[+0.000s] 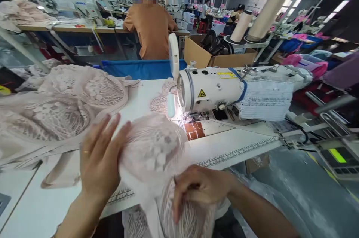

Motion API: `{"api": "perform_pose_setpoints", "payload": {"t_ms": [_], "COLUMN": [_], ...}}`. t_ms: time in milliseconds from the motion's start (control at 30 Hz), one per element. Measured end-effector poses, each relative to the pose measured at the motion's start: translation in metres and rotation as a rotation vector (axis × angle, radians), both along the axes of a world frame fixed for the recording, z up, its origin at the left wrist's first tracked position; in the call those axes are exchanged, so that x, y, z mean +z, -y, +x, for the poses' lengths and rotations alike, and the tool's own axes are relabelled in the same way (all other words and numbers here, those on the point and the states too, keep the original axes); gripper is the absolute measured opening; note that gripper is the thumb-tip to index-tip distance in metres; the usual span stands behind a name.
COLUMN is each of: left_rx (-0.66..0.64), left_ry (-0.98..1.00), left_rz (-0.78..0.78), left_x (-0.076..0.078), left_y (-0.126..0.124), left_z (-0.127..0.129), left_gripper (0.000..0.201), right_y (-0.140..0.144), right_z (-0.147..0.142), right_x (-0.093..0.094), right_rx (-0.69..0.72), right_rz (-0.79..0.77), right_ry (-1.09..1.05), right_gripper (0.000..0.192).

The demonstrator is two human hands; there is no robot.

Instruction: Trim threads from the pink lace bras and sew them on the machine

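A pale pink lace bra [157, 144] lies partly on the white sewing table, its lower cup hanging over the front edge. My left hand [101, 152] rests against the upper cup's left side, fingers stretched out and apart. Curled fingers of my right hand [200, 187] grip the lower cup near its edge. Just beyond the upper cup stands a white sewing machine [213, 86], its lamp shining on the needle area. Another piece of lace [159, 104] lies behind the needle area.
More lace bras [64, 103] are heaped on the table's left side. A ruler strip [238, 152] runs along the front edge. Behind the machine are a cardboard box [198, 49] and thread cones [241, 26]. A person in an orange shirt [150, 24] sits farther back. A control panel [338, 157] is at right.
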State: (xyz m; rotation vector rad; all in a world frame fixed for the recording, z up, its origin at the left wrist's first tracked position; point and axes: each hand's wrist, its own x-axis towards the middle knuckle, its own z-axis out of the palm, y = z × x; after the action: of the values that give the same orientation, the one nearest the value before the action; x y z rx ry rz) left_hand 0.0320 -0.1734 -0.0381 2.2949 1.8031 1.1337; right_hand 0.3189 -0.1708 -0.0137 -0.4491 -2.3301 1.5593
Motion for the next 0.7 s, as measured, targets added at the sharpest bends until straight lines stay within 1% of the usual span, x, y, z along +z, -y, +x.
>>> {"api": "perform_pose_setpoints", "payload": {"t_ms": [33,67,100,133,167,233,267,300,333,367,400,433,467,500,533,567,633,700], "left_rx": [0.053,0.095,0.099,0.049,-0.069,-0.334,-0.399,-0.395,-0.343,-0.257,-0.164,-0.091,-0.044,-0.022,-0.012,-0.007,-0.013,-0.025], "left_ry": [-0.067,-0.132,-0.174,-0.174,-0.139,0.056,0.18,0.334,0.502,0.677,0.849,0.998,1.109,1.167,1.17,1.123,0.94,0.755], "left_rz": [0.029,0.039,0.015,-0.048,-0.139,-0.37,-0.488,-0.61,-0.726,-0.827,-0.901,-0.941,-0.948,-0.934,-0.912,-0.892,-0.873,-0.841], "left_x": [-0.007,-0.015,-0.024,-0.034,-0.043,-0.058,-0.062,-0.064,-0.064,-0.062,-0.059,-0.056,-0.053,-0.051,-0.049,-0.048,-0.048,-0.048], "left_y": [-0.008,-0.012,-0.011,-0.006,0.002,0.023,0.034,0.043,0.05,0.055,0.058,0.059,0.06,0.059,0.057,0.055,0.05,0.043], "left_z": [0.009,0.016,0.022,0.028,0.034,0.048,0.055,0.063,0.07,0.077,0.083,0.088,0.092,0.094,0.096,0.096,0.094,0.09], "left_gripper": [0.037,0.034,0.03,0.029,0.034,0.044,0.042,0.038,0.034,0.033,0.036,0.04,0.043,0.046,0.047,0.048,0.056,0.061], "right_y": [0.001,0.002,0.003,0.005,0.006,0.01,0.012,0.014,0.016,0.018,0.019,0.02,0.02,0.019,0.018,0.017,0.013,0.006], "right_z": [0.002,0.004,0.006,0.008,0.008,0.004,0.0,-0.005,-0.01,-0.016,-0.022,-0.028,-0.033,-0.037,-0.039,-0.04,-0.037,-0.03], "right_x": [-0.003,-0.007,-0.012,-0.018,-0.024,-0.037,-0.043,-0.049,-0.056,-0.062,-0.068,-0.074,-0.079,-0.083,-0.086,-0.088,-0.088,-0.084], "right_rx": [-0.054,-0.135,-0.223,-0.294,-0.347,-0.399,-0.418,-0.467,-0.555,-0.688,-0.842,-0.975,-1.069,-1.113,-1.114,-1.098,-1.034,-0.915], "right_rz": [0.004,0.018,0.034,0.04,0.036,0.014,-0.006,-0.032,-0.058,-0.078,-0.085,-0.081,-0.073,-0.068,-0.068,-0.069,-0.056,-0.037], "right_ry": [0.044,0.093,0.136,0.165,0.157,0.051,-0.023,-0.095,-0.156,-0.2,-0.229,-0.24,-0.231,-0.203,-0.16,-0.114,-0.037,0.002], "right_gripper": [0.035,0.032,0.03,0.029,0.029,0.035,0.039,0.042,0.044,0.043,0.041,0.039,0.04,0.042,0.043,0.046,0.05,0.051]}}
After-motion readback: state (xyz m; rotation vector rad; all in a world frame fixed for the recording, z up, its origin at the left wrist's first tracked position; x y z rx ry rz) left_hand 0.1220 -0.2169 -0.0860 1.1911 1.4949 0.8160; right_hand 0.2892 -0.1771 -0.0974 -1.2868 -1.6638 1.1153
